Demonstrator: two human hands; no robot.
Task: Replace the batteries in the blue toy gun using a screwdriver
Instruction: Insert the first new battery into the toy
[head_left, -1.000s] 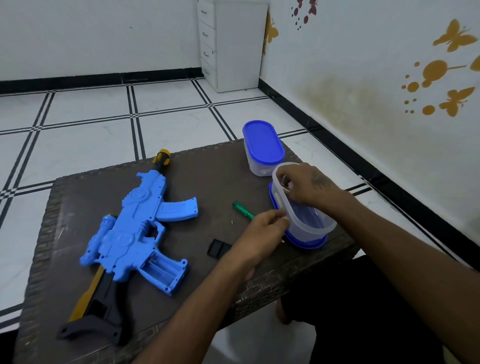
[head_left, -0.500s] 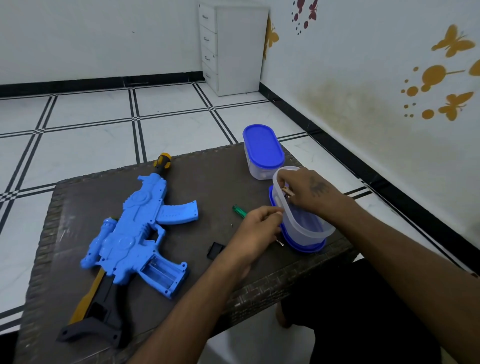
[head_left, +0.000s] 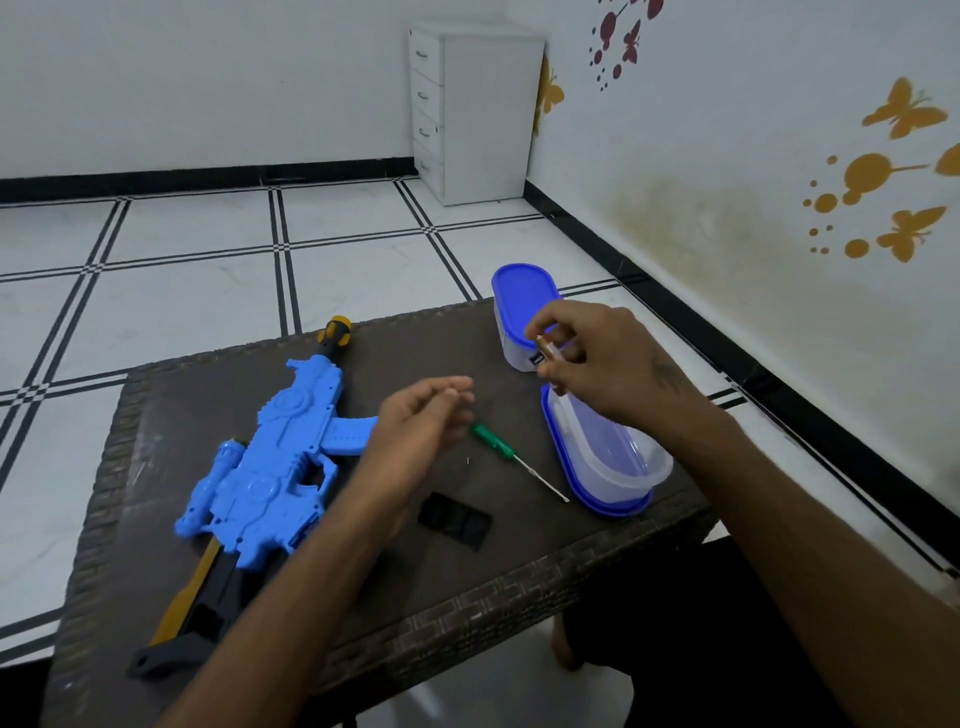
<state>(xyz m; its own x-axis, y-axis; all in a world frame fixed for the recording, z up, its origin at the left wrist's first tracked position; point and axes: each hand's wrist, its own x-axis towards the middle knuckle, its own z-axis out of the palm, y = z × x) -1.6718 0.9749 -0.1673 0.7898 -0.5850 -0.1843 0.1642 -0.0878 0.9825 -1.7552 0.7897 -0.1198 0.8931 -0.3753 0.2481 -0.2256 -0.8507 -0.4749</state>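
Blue plastic made up most of the gun (head_left: 270, 467), which lay on its side on the left half of the table (head_left: 519, 571), muzzle pointing away and black-and-yellow stock toward the near edge. Moulded hollow plastic like that was probably light and stiff, a little slick, and easiest to steady by pressing on the broad body or gripping the magazine. The battery bay was hidden behind the left forearm, so I could not tell what it held.

A black cover (head_left: 455, 520) lay flat on the table between the gun and the tub (head_left: 613, 457). The tub stood open on its blue lid at the right side. Just beside it lay the green screwdriver (head_left: 511, 457), tip pointing toward the near right.

The right hand (head_left: 597, 358) hovered above the far end of the tub, palm down, fingers curled and pinching what looked like a battery (head_left: 549, 347), gold-ended. A small hard metal cylinder such as that would likely roll and slip, so a pinch across its middle seemed the safest hold.

The left hand (head_left: 421, 421) hung over the table between the gun and screwdriver, fingers loosely extended and blurred, holding nothing. Behind the right hand stood a second, lidded tub (head_left: 519, 296).
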